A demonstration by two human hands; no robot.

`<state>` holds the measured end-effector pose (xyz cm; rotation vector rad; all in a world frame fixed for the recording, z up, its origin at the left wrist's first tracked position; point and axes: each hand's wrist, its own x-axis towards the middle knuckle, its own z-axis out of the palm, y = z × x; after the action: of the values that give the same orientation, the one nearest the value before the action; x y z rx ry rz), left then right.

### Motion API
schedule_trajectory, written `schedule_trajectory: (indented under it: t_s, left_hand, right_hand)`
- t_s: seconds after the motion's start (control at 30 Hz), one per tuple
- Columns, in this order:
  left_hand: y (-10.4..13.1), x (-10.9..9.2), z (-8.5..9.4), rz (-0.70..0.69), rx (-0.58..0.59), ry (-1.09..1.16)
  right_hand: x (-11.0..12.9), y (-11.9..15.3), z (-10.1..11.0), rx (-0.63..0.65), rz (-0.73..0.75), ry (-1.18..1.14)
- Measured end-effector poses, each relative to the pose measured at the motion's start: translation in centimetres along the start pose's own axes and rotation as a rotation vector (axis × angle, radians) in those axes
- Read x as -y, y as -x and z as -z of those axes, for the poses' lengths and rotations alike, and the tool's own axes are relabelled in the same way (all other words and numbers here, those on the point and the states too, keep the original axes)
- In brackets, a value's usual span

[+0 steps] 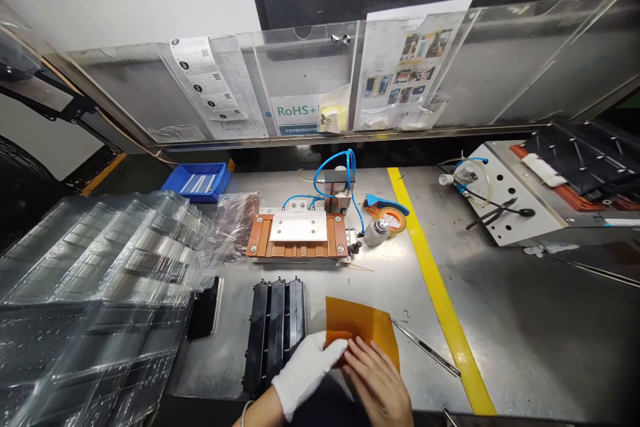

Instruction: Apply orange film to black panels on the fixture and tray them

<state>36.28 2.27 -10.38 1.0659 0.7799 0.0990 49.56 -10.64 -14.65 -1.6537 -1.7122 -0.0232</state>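
Note:
A sheet of translucent amber film [365,320] lies on the metal bench near the front edge. Over its lower left part, my left hand [307,370], in a white glove, pinches a small darker amber film piece [337,335] at its fingertips. My right hand [377,380], bare, meets the gloved thumb with its fingers bent and close together; what is between those fingertips is hidden. Left of the film stand black ribbed plastic parts [276,320], close to my gloved hand. Tweezers [427,349] lie to the right of the sheet.
Behind is a brown fixture [257,237] with a white plate [299,227] and blue air hoses. A bottle [377,232] and tape rolls [393,220] sit beside it. Stacked clear trays [100,280], a phone [205,310] and a blue bin [220,180] are leftward. Yellow tape [440,287] crosses the bench.

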Motion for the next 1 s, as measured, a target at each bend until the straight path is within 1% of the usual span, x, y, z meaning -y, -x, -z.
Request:
schedule_trajectory:
  t_s: [0.07,0.13,0.17,0.23,0.3,0.37,0.47,0.57,0.7,0.8,0.87,0.93,1.0]
  left_hand:
    - [-0.1,-0.7,-0.5,0.028,-0.046,0.004]
    - [0.0,-1.5,-0.9,0.023,-0.074,-0.038]
    - [0.2,-1.9,-1.1,0.005,-0.081,-0.099]
    - [0.7,-2.8,-1.5,-0.056,-0.107,-0.337]
    - [1.0,-3.3,-1.8,-0.128,-0.144,-0.61]
    - [1.1,-3.4,-2.0,-0.174,-0.16,-0.752]
    - [0.9,-3.1,-2.2,-0.187,-0.155,-0.786]
    - [0.7,-3.3,-2.5,-0.159,-0.162,-0.777]
    - [0.9,-4.4,-2.9,-0.118,-0.156,-0.745]
    - [1.2,-5.1,-3.1,-0.112,-0.155,-0.743]
    - [1.2,-5.3,-3.2,-0.108,-0.149,-0.709]
    - [1.2,-5.4,-3.3,-0.113,-0.139,-0.652]
    - [1.2,-5.3,-3.2,-0.114,-0.123,-0.602]
  right_hand:
    - [0.2,-1.1,1.0,0.017,-0.038,-0.004]
    - [0.3,-2.5,2.0,-0.007,-0.138,0.001]
    - [0.4,-3.3,2.5,-0.024,-0.185,0.006]
    - [0.5,-5.0,3.4,-0.048,-0.219,0.022]
    - [0.7,-6.6,4.2,-0.031,-0.184,0.03]
    - [0.8,-7.7,4.7,-0.01,-0.11,0.01]
    - [0.9,-8.3,5.0,-0.015,-0.035,-0.039]
    - [0.6,-7.9,4.8,-0.02,-0.065,-0.114]
    - [0.3,-7.3,4.5,0.023,-0.185,-0.248]
    - [0.4,-7.1,4.5,0.036,-0.289,-0.328]
    - [0.6,-6.9,4.5,0.045,-0.435,-0.455]
    - [0.6,-6.8,4.5,0.06,-0.63,-0.605]
    - [0.1,-6.6,4.6,0.126,-0.767,-0.754]
